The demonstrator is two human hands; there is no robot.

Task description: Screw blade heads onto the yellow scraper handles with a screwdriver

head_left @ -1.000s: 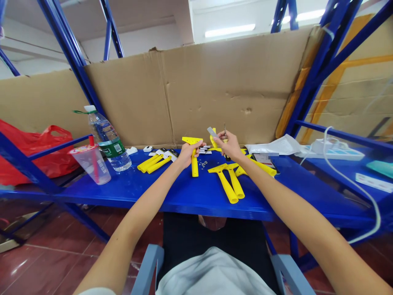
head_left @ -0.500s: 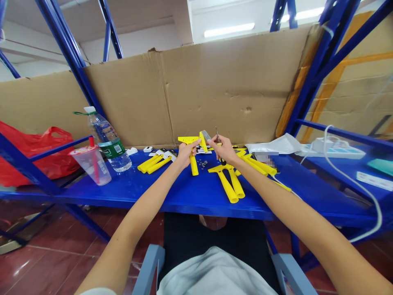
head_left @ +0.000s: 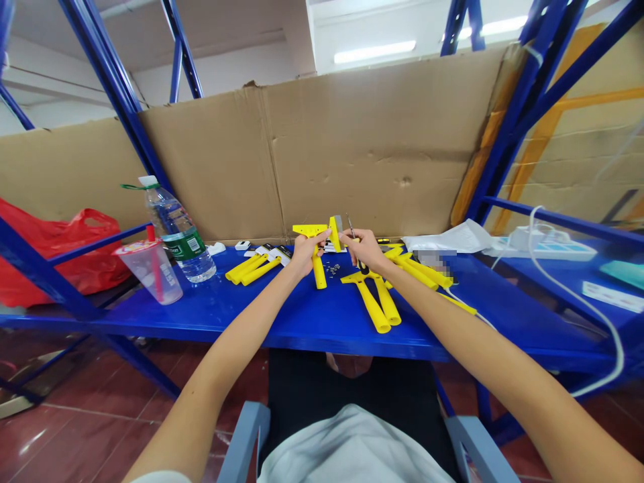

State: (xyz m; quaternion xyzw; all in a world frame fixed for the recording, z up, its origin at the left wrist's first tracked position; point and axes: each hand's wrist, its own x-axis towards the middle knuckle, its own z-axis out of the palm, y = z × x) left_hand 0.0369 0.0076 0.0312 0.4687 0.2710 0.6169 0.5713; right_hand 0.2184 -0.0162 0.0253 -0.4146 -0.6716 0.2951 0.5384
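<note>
My left hand (head_left: 304, 252) is closed around a yellow T-shaped scraper handle (head_left: 318, 274), its grip pointing down toward me. Between my hands a small yellow cover plate (head_left: 333, 235) stands upright with a grey blade (head_left: 339, 223) against it; the left fingertips touch its near side. My right hand (head_left: 368, 249) grips a screwdriver (head_left: 351, 225) with a dark handle, shaft pointing up, while its thumb and finger reach the blade and plate. Small screws (head_left: 333, 269) lie scattered on the blue table (head_left: 292, 315) below. Two yellow scraper handles (head_left: 373, 305) rest under my right wrist.
More yellow handles (head_left: 422, 272) lie to the right beside a white cable. Scrapers with black-and-white labels (head_left: 251, 268) lie left. A water bottle (head_left: 184, 235) and a plastic cup (head_left: 153, 268) stand farther left. A power strip (head_left: 548, 247) is at right; cardboard (head_left: 352, 147) walls the back.
The plate and blade have turned from tilted to nearly upright between my hands. My right hand and screwdriver have shifted slightly left and down.
</note>
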